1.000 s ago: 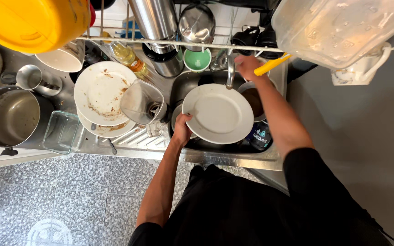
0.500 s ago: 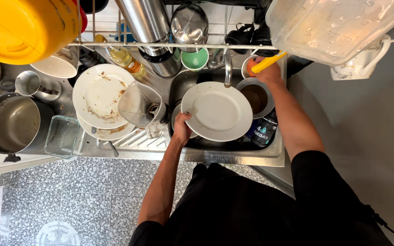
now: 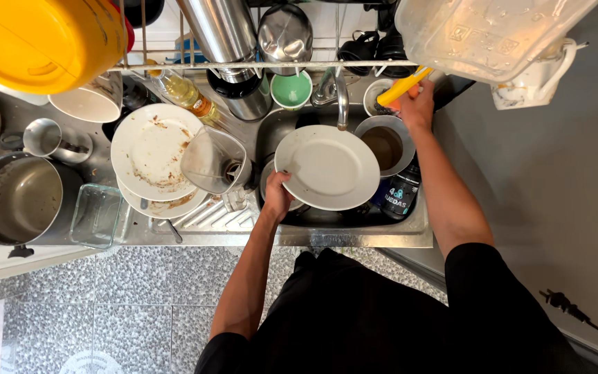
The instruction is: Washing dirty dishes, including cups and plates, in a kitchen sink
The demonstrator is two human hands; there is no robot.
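A white plate (image 3: pixel 328 167) is gripped at its edge by the closed left hand (image 3: pixel 277 194), over the sink (image 3: pixel 354 232). Behind the plate, a yellow handle (image 3: pixel 404 85) is clasped by the right hand (image 3: pixel 417 109). Dirty plates (image 3: pixel 149 154) are stacked left of the sink.

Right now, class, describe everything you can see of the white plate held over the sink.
The white plate is round, smooth and glossy, apparently ceramic, with a shallow raised rim. Its face looks clean. It sits roughly level above the sink, below the tap. The left hand grips its left edge; nothing else visibly touches it.
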